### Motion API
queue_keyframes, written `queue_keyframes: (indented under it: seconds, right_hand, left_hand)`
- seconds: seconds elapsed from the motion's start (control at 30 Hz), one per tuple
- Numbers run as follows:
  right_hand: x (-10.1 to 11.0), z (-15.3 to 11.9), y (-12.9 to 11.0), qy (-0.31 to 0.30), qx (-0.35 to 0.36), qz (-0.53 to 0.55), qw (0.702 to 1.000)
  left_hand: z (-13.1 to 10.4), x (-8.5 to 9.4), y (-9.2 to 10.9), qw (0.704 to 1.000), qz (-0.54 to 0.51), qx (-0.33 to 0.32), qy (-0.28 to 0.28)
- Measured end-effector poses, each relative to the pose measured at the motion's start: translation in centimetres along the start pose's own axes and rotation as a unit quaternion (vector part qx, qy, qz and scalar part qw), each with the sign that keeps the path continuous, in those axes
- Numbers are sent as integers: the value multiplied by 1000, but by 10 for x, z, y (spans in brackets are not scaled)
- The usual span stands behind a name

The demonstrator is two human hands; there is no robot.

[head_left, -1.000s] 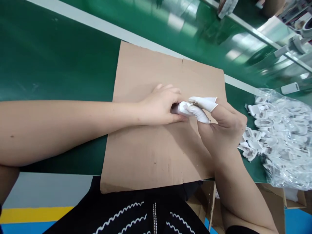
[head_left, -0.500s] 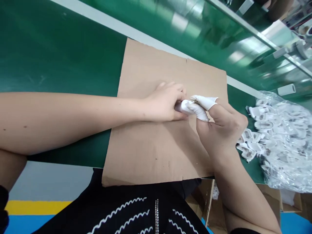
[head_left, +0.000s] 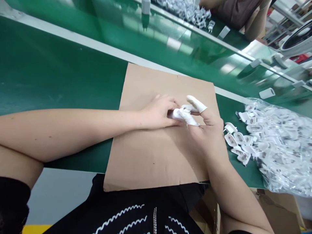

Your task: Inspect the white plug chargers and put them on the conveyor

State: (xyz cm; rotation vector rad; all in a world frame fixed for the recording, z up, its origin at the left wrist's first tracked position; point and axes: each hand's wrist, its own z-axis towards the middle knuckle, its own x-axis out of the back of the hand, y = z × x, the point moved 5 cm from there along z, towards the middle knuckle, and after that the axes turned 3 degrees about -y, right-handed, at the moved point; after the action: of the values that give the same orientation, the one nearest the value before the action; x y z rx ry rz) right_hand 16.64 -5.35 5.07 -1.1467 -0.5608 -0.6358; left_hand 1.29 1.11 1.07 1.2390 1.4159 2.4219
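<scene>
My left hand (head_left: 158,112) is closed around a white plastic housing (head_left: 175,114), its end pointing right over the cardboard sheet (head_left: 141,156). My right hand (head_left: 207,125) wears white finger cots on the thumb and index finger. The thumb presses at the housing's end, while the index finger is lifted away from it. Between these fingers sits a small white plastic plug piece (head_left: 187,107) with a bit of metal showing; my right fingers partly hide it.
On the right lies a clear plastic bag (head_left: 287,152) full of white plug pieces, several loose ones (head_left: 237,139) beside it. A conveyor belt (head_left: 156,39) runs behind the green table (head_left: 60,71), carrying white housings (head_left: 266,93). A co-worker's arm (head_left: 255,22) shows beyond.
My right index finger has lifted off the housing, and the small plug piece shows between the fingers. The view has shifted, bringing the far side of the conveyor into sight.
</scene>
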Motion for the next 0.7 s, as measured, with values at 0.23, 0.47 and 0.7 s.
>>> queue_keyframes:
  seconds: [0.23, 0.47, 0.7]
  right_hand:
    - [0, 2, 5, -66, 44, 64, 995]
    - [3, -2, -6, -41, 87, 24, 995]
    - [4, -1, -4, -32, 78, 38, 996]
  left_hand:
    - [-10, 14, 18, 982, 56, -132, 119]
    - [-14, 16, 24, 972, 107, -156, 136]
    - [-15, 17, 25, 969, 54, -196, 142]
